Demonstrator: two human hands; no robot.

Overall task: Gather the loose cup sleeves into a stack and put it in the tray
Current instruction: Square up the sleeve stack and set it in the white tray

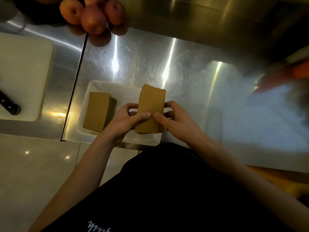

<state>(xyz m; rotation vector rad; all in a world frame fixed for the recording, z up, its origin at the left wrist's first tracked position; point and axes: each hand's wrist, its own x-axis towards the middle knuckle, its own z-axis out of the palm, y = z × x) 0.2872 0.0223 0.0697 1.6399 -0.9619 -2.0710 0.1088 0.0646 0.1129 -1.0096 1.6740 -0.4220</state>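
Of the knife (10,106) we see only a dark handle, the rest cut off by the left edge. An orange shape (301,72) at far right is too blurred to name, and the sleeve stack (150,108) hides part of the tray (98,84).

blk top (167,190) | wht script print at hem | forearms (93,164) bare

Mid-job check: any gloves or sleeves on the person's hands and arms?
No gloves, rings or watch show on the left hand or right hand; both forearms are bare. The black garment below bears white script lettering.
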